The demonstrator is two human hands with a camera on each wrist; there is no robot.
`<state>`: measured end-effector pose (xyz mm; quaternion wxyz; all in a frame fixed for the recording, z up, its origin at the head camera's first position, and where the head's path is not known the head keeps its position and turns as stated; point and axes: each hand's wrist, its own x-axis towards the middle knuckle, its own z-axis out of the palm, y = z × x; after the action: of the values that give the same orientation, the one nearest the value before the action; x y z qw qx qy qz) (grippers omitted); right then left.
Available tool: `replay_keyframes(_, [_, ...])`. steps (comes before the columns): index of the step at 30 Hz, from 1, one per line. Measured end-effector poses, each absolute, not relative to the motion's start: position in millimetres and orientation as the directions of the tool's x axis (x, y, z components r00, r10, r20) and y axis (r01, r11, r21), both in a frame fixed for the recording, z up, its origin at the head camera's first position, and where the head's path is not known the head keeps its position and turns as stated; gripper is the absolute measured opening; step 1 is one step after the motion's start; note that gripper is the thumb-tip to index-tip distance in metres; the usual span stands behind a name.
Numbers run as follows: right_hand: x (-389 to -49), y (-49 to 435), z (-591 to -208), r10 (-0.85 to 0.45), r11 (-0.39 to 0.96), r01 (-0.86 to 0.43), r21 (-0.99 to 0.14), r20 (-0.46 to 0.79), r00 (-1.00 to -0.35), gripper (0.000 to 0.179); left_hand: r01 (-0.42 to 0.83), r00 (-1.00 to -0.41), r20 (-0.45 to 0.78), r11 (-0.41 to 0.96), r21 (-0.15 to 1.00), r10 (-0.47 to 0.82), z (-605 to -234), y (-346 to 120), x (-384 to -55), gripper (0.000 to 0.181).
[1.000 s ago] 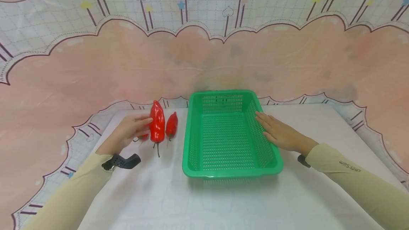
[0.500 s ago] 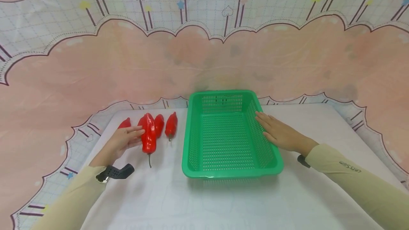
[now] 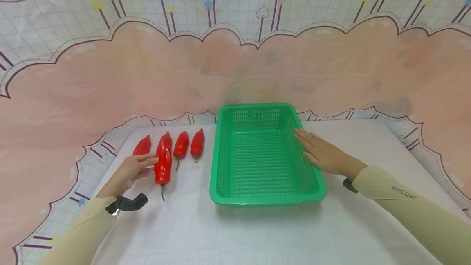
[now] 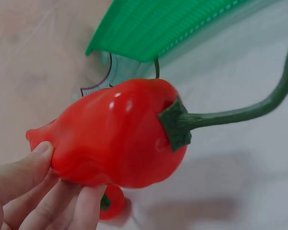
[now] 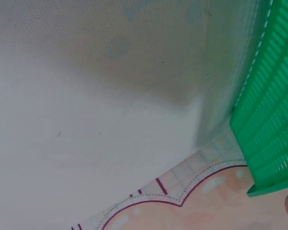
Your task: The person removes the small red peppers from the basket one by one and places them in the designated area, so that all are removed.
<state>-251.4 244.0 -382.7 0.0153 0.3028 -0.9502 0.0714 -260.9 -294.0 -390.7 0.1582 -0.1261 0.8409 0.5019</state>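
Observation:
My left hand (image 3: 131,171) pinches a large red pepper (image 3: 163,160) between thumb and fingers. Its curved green stem points toward me, and in the left wrist view the pepper (image 4: 115,134) appears held up over the white surface. A smaller red pepper (image 3: 142,145) lies just behind that hand, partly covered by it. Right of the held one are two more red peppers, a nearer one (image 3: 181,145) and one by the basket (image 3: 197,143). Fingers straight, my right hand (image 3: 324,152) rests on the right rim of the green plastic basket (image 3: 266,199).
The slatted basket stands mid-table, with nothing inside it. Under everything lies a white tabletop (image 3: 176,224). A patterned cloth backdrop (image 3: 257,72) rises along the table's back edge and sides.
My left hand has carried the large pepper leftward and closer to me, uncovering the smaller peppers behind it. The right hand and basket stay where they were.

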Motion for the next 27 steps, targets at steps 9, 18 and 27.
replay_keyframes(9, [-250, 244, -382, -0.571, 0.808, -0.574, -0.131, 0.069, -0.818, 0.056, -0.395, -0.905, -0.421, 0.474, 0.787, -0.056, -403, -307, -260, 0.067])
replay_keyframes(18, [-252, 245, -382, -0.575, 0.805, -0.578, -0.135, 0.068, -0.816, 0.056, -0.390, -0.906, -0.416, 0.520, 0.760, -0.072, -409, -303, -262, 0.065])
replay_keyframes(27, [-253, 245, -382, -0.568, 0.810, -0.571, -0.131, 0.060, -0.821, 0.056, -0.386, -0.909, -0.408, 0.543, 0.746, -0.087, -412, -298, -260, 0.059])
